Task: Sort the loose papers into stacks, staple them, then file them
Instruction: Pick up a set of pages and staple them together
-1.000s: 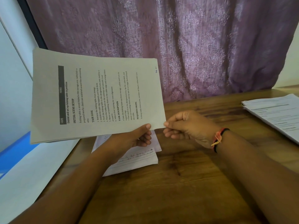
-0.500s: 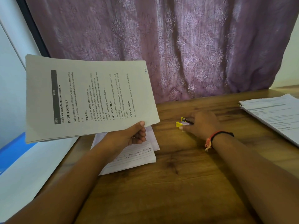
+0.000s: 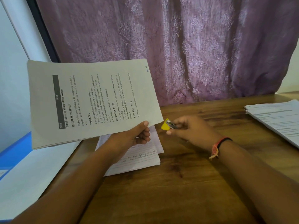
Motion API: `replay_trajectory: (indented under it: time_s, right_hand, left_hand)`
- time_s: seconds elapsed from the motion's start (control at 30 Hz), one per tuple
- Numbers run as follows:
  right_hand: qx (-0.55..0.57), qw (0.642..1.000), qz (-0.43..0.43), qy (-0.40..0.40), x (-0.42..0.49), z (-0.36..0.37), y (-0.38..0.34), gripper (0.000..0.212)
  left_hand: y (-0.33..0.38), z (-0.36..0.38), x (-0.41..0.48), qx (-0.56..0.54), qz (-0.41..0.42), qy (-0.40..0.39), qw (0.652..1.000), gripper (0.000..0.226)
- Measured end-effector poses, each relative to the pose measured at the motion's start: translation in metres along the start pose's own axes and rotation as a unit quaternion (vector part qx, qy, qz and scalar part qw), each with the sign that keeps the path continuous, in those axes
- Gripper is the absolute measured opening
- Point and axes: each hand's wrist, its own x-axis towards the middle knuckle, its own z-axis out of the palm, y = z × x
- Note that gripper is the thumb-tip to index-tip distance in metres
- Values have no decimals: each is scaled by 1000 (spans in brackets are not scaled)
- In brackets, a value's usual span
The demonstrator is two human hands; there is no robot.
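Note:
My left hand (image 3: 137, 135) holds a stack of printed sheets (image 3: 90, 101) up in the air by its lower right edge, text turned sideways. My right hand (image 3: 192, 130) grips a small yellow stapler (image 3: 167, 125), lifted just off the wooden table (image 3: 186, 183), its yellow end pointing at the stack's near right corner, a short gap apart. Below my left hand lies a pile of lined handwritten sheets (image 3: 137, 160) on the table. Another pile of printed papers (image 3: 275, 117) rests at the right edge.
A purple patterned curtain (image 3: 194, 49) hangs behind the table. At the left stands a white surface with a blue band (image 3: 14, 152). A red and black thread band circles my right wrist (image 3: 216, 147).
My right hand let go of the stack's corner, went down to the table, took the yellow stapler and has lifted it toward the stack. The stack shifted slightly in my left hand.

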Motion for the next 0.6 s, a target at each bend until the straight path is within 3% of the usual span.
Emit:
replay_trajectory:
  time_s: [0.17, 0.37, 0.6]
  right_hand:
    - [173, 982, -8, -78, -9, 14, -22, 32]
    - [243, 967, 32, -71, -12, 19, -31, 25]
    - [428, 893, 124, -60, -12, 16, -29, 35]
  left_hand:
    - [-2, 1, 1, 2, 4, 4, 1000, 30]
    - [-3, 2, 2, 11, 5, -16, 1000, 42]
    - [-2, 1, 2, 7, -5, -9, 1000, 39]
